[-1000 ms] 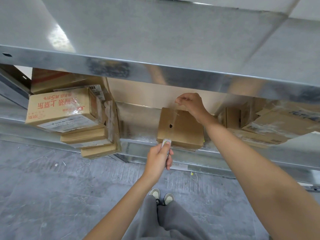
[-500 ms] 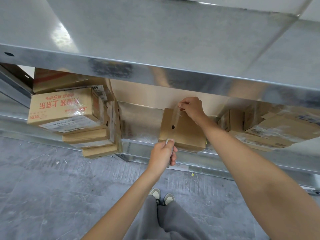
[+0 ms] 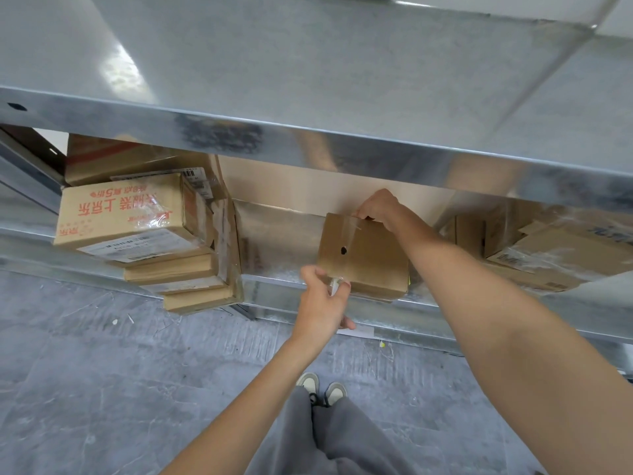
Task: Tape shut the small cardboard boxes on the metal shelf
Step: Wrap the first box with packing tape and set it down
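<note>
A small brown cardboard box (image 3: 373, 258) with a dark hole in its top sits on the lower metal shelf (image 3: 274, 241). A strip of clear tape (image 3: 347, 240) runs across the box top from back to front. My right hand (image 3: 380, 209) pinches the tape's far end at the box's back edge. At the box's front edge, my left hand (image 3: 322, 303) grips a tape roll (image 3: 334, 286), mostly hidden by my fingers.
A stack of cardboard boxes (image 3: 137, 228) with red printing stands on the shelf to the left. More boxes (image 3: 548, 255), some wrapped in plastic, lie to the right. The upper shelf (image 3: 308, 80) overhangs close above. Grey concrete floor and my shoes lie below.
The tape strip has come down from hanging above the box to lying along its top. My left hand has risen toward the box's front edge.
</note>
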`<state>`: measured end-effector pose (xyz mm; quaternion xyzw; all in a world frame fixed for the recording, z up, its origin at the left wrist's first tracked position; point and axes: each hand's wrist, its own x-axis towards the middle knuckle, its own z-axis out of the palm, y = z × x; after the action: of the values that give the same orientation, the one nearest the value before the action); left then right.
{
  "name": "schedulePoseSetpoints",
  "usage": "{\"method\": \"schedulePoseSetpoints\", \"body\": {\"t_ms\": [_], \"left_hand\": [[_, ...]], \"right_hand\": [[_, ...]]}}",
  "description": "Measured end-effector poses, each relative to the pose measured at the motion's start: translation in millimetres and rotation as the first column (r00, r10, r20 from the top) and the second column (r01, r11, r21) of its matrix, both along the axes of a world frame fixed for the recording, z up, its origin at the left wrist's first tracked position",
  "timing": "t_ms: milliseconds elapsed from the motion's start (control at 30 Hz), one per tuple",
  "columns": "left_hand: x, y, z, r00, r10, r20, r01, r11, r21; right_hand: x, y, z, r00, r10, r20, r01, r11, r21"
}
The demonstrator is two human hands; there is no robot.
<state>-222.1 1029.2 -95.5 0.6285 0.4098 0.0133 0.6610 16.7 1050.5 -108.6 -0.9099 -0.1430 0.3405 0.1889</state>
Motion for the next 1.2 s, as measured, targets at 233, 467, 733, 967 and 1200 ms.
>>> {"method": "schedulePoseSetpoints", "body": {"t_ms": [233, 467, 733, 967, 1200], "left_hand": [[1, 11, 1, 1.000, -0.010, 0.018, 0.012, 0.988, -0.151], [-1, 14, -2, 1.000, 0.000, 0.030, 0.006, 0.979, -0.205], [-3, 21, -5, 0.999, -0.009, 0.042, 0.021, 0.955, -0.295], [-8, 30, -6, 0.997, -0.037, 0.065, 0.058, 0.932, -0.359], [-6, 31, -8, 0.997, 0.003, 0.077, 0.027, 0.922, -0.386]], "right_hand": [[6, -6, 2, 0.972, -0.089, -0.216, 0.122, 0.982, 0.143], [-1, 7, 1, 0.994, 0.111, 0.002, -0.110, 0.983, -0.146], [-10, -8, -14, 0.987, 0.050, 0.152, -0.068, 0.990, 0.120], [-40, -70, -16, 0.655, 0.638, 0.405, -0.710, 0.704, 0.040], [-56, -89, -21, 0.467, 0.731, 0.498, -0.789, 0.598, -0.137]]}}
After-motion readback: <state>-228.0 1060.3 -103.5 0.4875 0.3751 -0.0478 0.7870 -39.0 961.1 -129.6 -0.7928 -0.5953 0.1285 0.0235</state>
